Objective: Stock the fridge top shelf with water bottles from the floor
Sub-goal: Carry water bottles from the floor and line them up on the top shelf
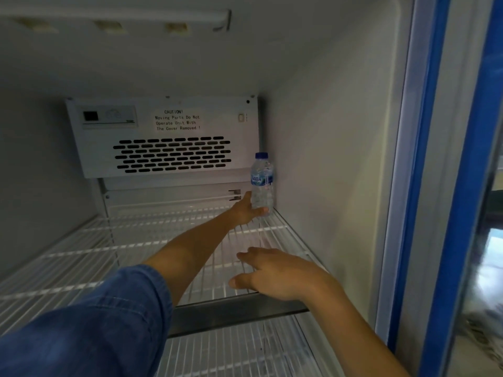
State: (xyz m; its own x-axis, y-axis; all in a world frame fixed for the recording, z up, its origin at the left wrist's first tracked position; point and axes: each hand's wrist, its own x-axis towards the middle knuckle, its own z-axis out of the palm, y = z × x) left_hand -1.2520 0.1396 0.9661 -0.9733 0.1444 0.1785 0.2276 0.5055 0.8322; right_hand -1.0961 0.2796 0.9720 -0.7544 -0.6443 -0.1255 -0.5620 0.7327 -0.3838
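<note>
The clear blue-capped plastic water bottle [261, 178], upright on the white wire shelf [81, 250] right of centre, is clasped low by the left grip [245, 210], the right grip [276, 273] being spread below.

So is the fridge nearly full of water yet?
Not nearly. One water bottle stands upright in the back right corner of the top shelf, the only one there. The left hand holds its base, so that one is in hand. The right hand lies open by the shelf's front edge, holding nothing. Most of the shelf needs filling.
</note>
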